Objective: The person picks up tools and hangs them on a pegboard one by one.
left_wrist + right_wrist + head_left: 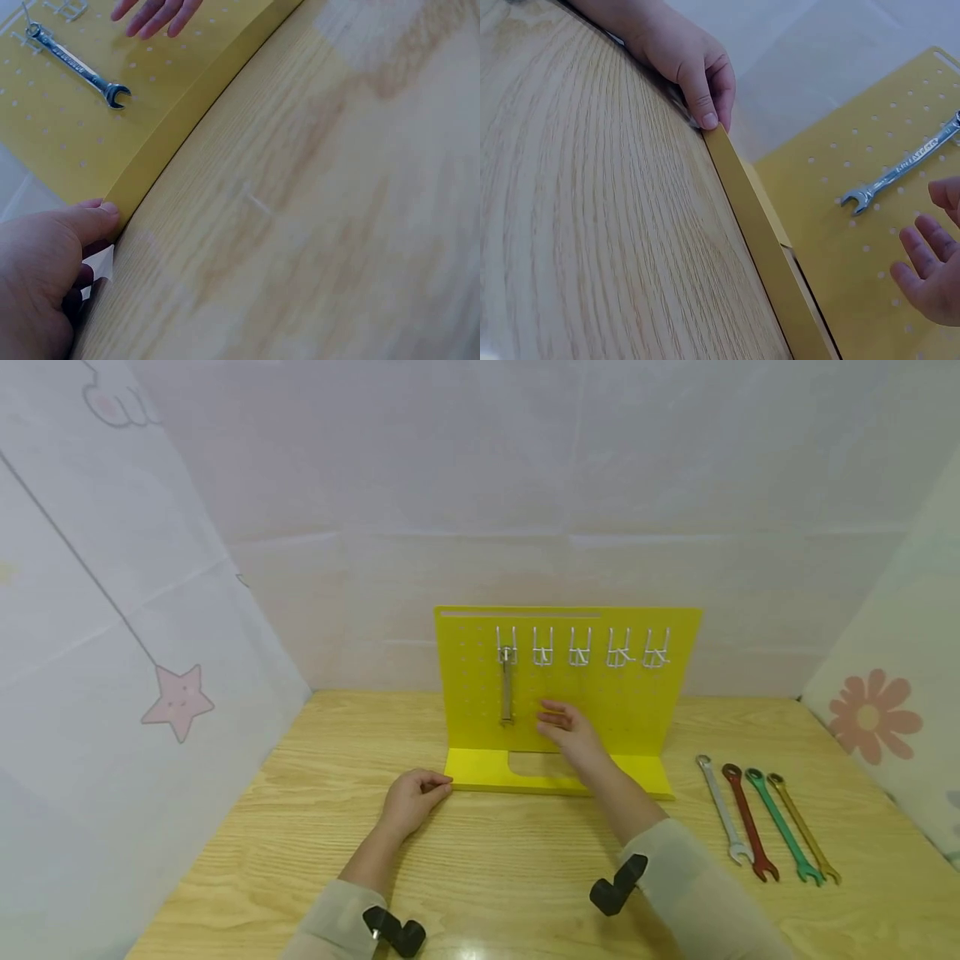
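A yellow pegboard [637, 710] stands upright on its base. From its leftmost hook hangs a silver combination wrench [506, 693], ring end up and open jaw down. My left hand [411, 800] pinches the base's front left corner; in the left wrist view the thumb [101, 216] presses the front lip. Just right of the hanging wrench, my right hand [573, 739] is held in front of the board with fingers spread loosely. Nothing is between those fingers, and the right wrist view shows them apart from the wrench [900, 166].
Several metal hooks [579, 653] run along the upper board. To the right on the wooden table [525, 877] lie a silver wrench [722, 808], a red wrench [748, 822], a green wrench [782, 824] and a gold wrench [802, 825], side by side. A printed cloth hangs behind.
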The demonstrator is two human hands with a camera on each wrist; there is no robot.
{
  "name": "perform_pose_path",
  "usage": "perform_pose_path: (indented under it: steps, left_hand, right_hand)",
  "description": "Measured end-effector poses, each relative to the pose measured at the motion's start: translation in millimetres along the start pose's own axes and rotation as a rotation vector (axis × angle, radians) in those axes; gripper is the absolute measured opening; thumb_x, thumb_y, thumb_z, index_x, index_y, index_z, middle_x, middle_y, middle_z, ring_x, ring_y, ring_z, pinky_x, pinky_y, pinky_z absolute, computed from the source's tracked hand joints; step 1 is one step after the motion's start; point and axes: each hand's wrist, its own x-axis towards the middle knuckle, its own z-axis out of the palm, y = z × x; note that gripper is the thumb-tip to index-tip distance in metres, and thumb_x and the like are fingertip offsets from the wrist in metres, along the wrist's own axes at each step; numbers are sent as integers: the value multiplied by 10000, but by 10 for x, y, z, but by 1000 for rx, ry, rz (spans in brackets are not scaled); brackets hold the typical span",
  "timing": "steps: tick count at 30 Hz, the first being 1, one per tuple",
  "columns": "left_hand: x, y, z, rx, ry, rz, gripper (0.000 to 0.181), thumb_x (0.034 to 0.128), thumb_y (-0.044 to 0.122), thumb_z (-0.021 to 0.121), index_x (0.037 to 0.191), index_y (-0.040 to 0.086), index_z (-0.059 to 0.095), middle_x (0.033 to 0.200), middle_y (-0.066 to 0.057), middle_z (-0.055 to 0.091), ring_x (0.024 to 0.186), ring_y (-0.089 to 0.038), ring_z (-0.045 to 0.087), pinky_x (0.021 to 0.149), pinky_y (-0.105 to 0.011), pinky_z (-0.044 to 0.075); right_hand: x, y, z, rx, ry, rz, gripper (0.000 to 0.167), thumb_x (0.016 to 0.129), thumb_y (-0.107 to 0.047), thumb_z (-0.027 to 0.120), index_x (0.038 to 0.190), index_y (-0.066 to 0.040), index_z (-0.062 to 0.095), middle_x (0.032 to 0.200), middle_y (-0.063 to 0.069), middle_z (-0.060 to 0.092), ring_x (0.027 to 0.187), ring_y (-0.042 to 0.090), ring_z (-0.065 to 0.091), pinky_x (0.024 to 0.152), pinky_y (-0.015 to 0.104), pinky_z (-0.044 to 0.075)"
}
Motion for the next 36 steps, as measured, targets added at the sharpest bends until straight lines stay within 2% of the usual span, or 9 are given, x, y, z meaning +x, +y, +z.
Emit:
perform_pose_path:
  steps: [6,13,29,36]
  left_hand:
    - [5,8,8,4,0,-2,113,891,184,724,976,128,774,1000,-17,706,874,-131,596,779,-303,481]
    - [2,16,22,5,-2,1,114,888,171,726,976,116,773,1003,-23,705,878,-139,597,780,-303,480]
    - [-9,27,42,-1,-9,-3,111,892,175,723,972,116,772,1001,-22,706,870,-135,587,773,-297,469]
    - [-20,37,24,-8,-4,-5,112,894,172,721,977,116,771,1008,-30,704,876,-143,588,780,-300,470]
  right_hand:
    - [-88,12,-132,-23,-17,-7,491,1006,-162,552,1467,-101,395,1469,179,461,1350,350,443,1144,523,323]
    - [-223,28,-287,-57,-33,-37,516,1008,-172,550,1478,-61,366,1472,213,436,1351,354,432,1138,515,337]
    - [-463,97,-655,-147,25,-45,530,1015,-218,542,1481,-47,353,1454,225,444,1326,371,457,1125,523,354]
    - [-580,128,-778,-179,64,-58,527,1019,-246,537,1477,-49,365,1441,218,465,1306,354,483,1065,408,447]
